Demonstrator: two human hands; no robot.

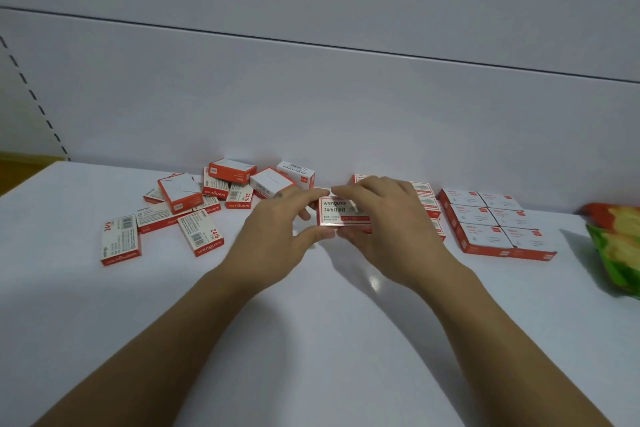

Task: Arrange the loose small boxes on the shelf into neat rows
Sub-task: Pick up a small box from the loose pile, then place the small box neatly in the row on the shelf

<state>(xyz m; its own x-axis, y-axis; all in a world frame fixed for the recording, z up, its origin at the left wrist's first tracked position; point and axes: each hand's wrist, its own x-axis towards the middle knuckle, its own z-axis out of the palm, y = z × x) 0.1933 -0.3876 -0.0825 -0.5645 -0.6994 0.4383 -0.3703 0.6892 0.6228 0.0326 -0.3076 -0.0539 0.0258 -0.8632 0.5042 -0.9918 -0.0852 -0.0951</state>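
A small white-and-red staple box (338, 212) is held above the white shelf (311, 322), label facing me. My left hand (277, 236) pinches its left end between thumb and fingers. My right hand (384, 229) grips its right end from above. To the left lies a loose pile of boxes (207, 198), some stacked and tilted, several flat. Behind my right hand a row of boxes (427, 199) lies partly hidden. On the right a neat block of boxes (491, 222) sits in two rows.
The white back wall (311, 107) stands right behind the boxes. A green, yellow and red package (616, 243) lies at the right edge. The shelf's left end (31, 180) drops off beside a slotted upright.
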